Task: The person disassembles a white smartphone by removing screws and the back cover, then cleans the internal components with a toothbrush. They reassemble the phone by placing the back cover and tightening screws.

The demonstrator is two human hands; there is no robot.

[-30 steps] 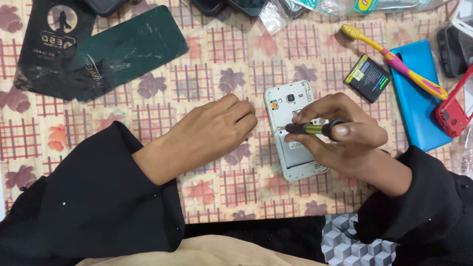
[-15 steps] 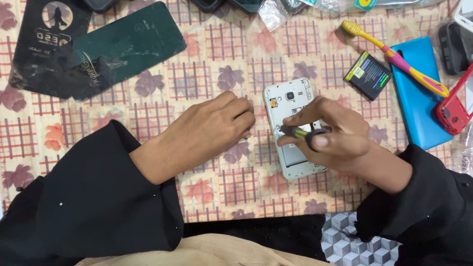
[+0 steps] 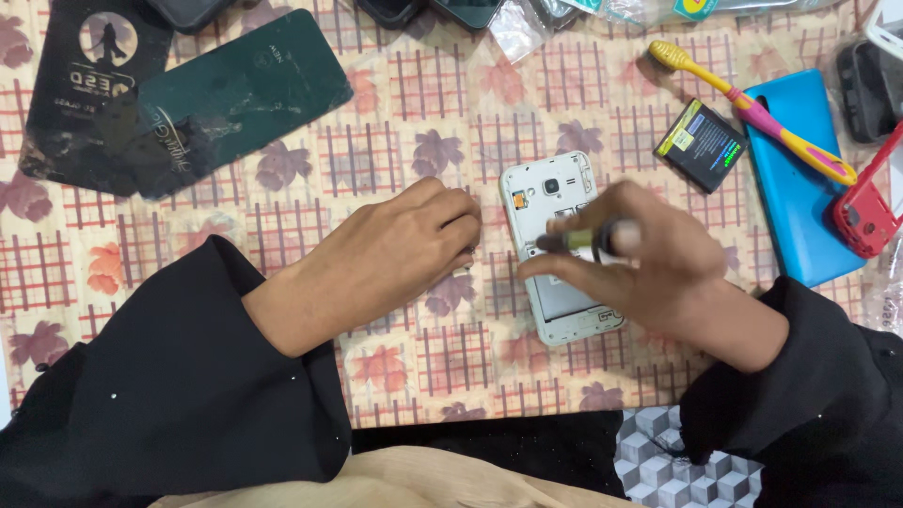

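Gripping a screwdriver point(image 3: 576, 239) over the opened phone point(image 3: 555, 249) at frame centre, the right hand point(image 3: 649, 259) could slip and gouge it; the left hand point(image 3: 400, 249) rests curled, empty, on the counter point(image 3: 395, 376) beside it.

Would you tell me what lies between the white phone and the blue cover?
In the head view, a black battery lies between the white phone and the blue cover.

Our two hands, left hand point(image 3: 400, 254) and right hand point(image 3: 649, 259), are bare: no rings, no watch, no gloves. Back from the fingers, both forearms wear loose black sleeves, wide at the cuff, dotted with tiny pale specks. Farther back, tan cloth covers our lap.
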